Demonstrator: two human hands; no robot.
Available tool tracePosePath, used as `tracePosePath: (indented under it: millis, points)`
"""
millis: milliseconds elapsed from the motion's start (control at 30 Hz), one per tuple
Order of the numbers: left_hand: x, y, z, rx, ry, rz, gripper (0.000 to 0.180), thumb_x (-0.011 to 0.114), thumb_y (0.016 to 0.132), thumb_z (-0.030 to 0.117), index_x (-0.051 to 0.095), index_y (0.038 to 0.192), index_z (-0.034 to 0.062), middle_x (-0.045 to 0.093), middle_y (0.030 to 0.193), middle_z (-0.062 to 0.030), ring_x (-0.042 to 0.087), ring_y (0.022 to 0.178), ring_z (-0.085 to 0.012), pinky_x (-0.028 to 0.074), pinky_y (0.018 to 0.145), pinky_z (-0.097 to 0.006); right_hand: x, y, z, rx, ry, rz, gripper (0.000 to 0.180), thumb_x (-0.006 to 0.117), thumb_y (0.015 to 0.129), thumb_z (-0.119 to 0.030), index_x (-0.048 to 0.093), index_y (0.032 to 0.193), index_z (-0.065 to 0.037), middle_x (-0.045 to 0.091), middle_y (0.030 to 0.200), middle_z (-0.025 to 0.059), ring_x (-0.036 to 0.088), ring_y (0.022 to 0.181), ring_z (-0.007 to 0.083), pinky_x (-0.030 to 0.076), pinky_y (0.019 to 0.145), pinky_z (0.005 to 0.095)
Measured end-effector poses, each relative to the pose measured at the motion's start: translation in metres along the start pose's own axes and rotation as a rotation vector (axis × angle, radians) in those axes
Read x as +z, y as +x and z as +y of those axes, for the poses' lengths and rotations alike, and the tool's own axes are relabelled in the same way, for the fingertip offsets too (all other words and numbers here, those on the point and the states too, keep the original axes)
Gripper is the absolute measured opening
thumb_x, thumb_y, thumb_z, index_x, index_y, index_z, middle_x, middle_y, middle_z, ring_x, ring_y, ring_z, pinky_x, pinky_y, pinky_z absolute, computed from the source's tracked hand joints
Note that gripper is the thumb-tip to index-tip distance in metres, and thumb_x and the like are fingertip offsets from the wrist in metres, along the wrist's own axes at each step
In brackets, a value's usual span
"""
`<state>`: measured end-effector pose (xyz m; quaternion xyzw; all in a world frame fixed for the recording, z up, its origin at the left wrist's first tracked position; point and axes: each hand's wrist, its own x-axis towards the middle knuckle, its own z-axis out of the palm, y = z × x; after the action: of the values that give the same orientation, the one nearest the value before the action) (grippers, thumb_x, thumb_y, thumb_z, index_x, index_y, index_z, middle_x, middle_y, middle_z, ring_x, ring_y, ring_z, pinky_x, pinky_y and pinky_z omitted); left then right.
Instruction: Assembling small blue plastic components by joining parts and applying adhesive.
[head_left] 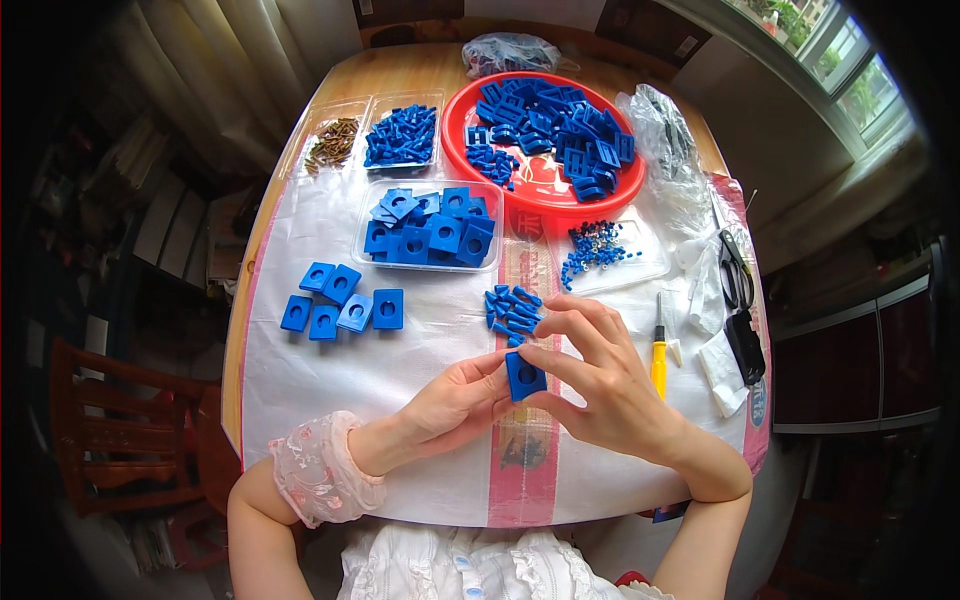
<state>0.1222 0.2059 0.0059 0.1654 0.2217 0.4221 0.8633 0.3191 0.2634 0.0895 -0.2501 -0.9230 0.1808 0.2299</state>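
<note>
Left hand [462, 398] pinches a blue square block [526, 377] at its left edge; right hand [612, 385] grips it between thumb and index, top to bottom. Block's over the white sheet [435, 490], just nearer than the loose blue pegs [512, 312]. Yellow-handled tool [659, 368] right, six similar blocks [341, 285] left.
</note>
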Motion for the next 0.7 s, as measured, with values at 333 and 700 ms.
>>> tracePosePath:
  millis: [333, 700]
  points:
    - [-0.0014, -0.0012, 0.0008, -0.011, -0.013, -0.03, 0.039, 0.053, 0.1, 0.023, 0.046, 0.135, 0.0067, 0.057, 0.125, -0.0013, 0.053, 0.117, -0.0092, 0.044, 0.1, -0.029, -0.0001, 0.0, 0.0008, 0.0, -0.006, -0.003, 0.047, 0.079, 0.063, -0.01, 0.065, 0.108, -0.005, 0.055, 0.11, 0.0103, 0.048, 0.122, 0.0313, 0.038, 0.1, 0.0481]
    - [-0.0014, 0.0, 0.0002, -0.007, -0.006, -0.012, 0.039, 0.053, 0.101, 0.022, 0.046, 0.136, 0.0062, 0.057, 0.125, -0.0013, 0.053, 0.118, -0.0094, 0.043, 0.102, -0.029, -0.0007, 0.0007, -0.0005, -0.003, -0.011, 0.0, 0.047, 0.079, 0.062, -0.009, 0.065, 0.107, -0.004, 0.055, 0.109, 0.0101, 0.048, 0.12, 0.0311, 0.039, 0.099, 0.0478]
